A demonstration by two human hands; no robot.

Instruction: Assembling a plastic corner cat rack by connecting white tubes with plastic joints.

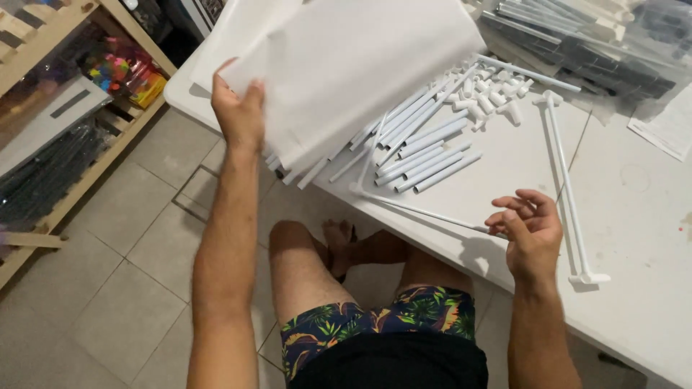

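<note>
On the white bench (pixel 634 216), a pile of white tubes (pixel 425 144) is lying in the middle. The left hand (pixel 238 115) is gripping a stack of white sheets (pixel 353 65) by the edge, lifting it up off the tubes so it is tilting. Near the tubes, the right hand (pixel 530 230) is hovering with its fingers (pixel 508 209) curled loosely, holding nothing, just touching a thin white rod (pixel 418 209).

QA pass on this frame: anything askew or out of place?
Yes. Several white tubes poke out past the table edge under the white sheets the left hand holds. One long thin rod lies right along the edge by the right hand.
</note>
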